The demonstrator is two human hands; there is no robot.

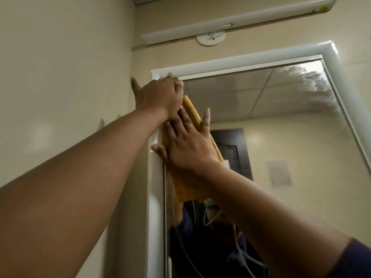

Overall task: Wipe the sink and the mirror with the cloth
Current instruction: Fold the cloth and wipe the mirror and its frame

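A white-framed mirror [271, 137] hangs on the beige wall. An orange cloth [192, 111] lies flat against the glass near its upper left corner. My right hand [186, 145] presses the cloth to the glass with fingers spread, thumb on the left frame. My left hand [158, 97] rests above it at the top left corner of the frame, fingers spread on the frame and wall, holding nothing. A streaky wet patch shows on the glass at the upper right. The sink is out of view.
A white tube light fixture [230, 21] runs along the wall above the mirror, with a round white wall fitting [210, 39] under it. The side wall [60, 77] stands close on the left. The mirror reflects a dark door and a person's torso.
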